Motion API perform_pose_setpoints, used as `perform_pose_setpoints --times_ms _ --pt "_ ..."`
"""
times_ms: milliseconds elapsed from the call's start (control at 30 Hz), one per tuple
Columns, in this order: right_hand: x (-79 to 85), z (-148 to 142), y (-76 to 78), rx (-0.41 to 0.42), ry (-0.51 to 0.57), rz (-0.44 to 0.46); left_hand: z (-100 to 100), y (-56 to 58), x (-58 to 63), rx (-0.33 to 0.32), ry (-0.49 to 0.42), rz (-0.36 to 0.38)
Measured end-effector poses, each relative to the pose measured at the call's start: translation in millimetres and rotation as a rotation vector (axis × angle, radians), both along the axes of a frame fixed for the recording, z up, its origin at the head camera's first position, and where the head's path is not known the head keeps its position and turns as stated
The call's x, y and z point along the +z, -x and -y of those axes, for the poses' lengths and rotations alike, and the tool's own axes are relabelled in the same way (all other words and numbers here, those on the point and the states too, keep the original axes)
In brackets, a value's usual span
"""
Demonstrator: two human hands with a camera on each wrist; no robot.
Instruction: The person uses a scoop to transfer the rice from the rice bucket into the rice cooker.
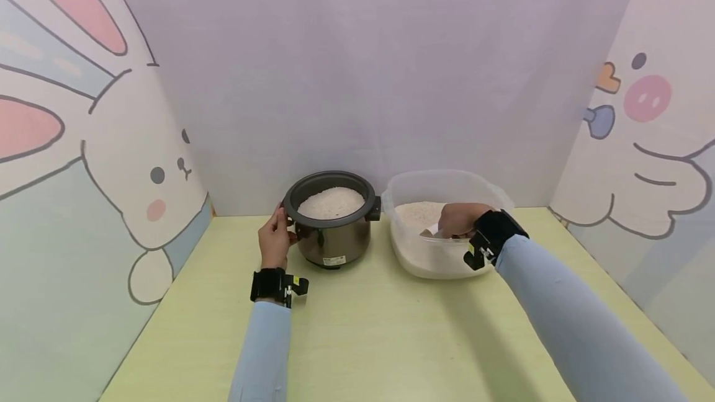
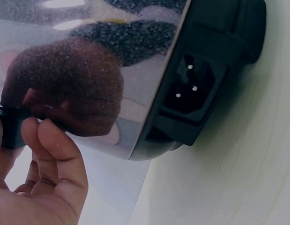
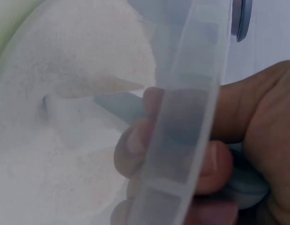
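A dark rice cooker (image 1: 335,241), lidless and holding white rice (image 1: 333,202), stands on the table. My left hand (image 1: 274,241) grips its left side handle (image 2: 12,129), fingers and thumb curled about it. To the right stands a translucent plastic bin (image 1: 447,260) with rice (image 1: 416,213) in it. Inside, my right hand (image 1: 460,219) holds a white scoop (image 1: 431,229) by its handle. In the right wrist view the scoop's blade (image 3: 79,119) is partly sunk in the rice, and the bin's wall passes in front of some fingers.
The cooker's other side handle (image 1: 375,208) comes close to the bin's left rim. A power socket (image 2: 191,89) sits low on the cooker. Behind hangs a pale back curtain (image 1: 357,79), with cartoon-printed panels (image 1: 134,160) at both sides of the yellow-green table (image 1: 357,340).
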State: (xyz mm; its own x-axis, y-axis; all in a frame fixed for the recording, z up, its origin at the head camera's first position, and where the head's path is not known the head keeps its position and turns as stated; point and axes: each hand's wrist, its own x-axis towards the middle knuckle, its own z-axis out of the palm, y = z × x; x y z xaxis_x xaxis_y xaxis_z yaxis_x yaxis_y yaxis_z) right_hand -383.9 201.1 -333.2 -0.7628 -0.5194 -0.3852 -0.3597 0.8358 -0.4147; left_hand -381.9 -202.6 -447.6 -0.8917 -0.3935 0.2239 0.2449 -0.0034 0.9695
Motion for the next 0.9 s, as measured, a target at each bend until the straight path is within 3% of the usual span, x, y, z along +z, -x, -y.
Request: perform_pose_setpoints --times_ms 367,667,900 --pt "-9.8 -2.6 2.1 -0.225 0.392 0.186 0.1 -0.4 2.5 0.012 0.007 0.017" --pt "-13.2 -2.4 0.1 -0.327 0.598 0.292 -1.2 -1.3 3.2 0.017 0.003 0.011" --pt "-17.2 -10.2 -1.1 -0.338 0.701 0.340 -0.7 -6.2 8.2 -0.014 -0.028 0.037"
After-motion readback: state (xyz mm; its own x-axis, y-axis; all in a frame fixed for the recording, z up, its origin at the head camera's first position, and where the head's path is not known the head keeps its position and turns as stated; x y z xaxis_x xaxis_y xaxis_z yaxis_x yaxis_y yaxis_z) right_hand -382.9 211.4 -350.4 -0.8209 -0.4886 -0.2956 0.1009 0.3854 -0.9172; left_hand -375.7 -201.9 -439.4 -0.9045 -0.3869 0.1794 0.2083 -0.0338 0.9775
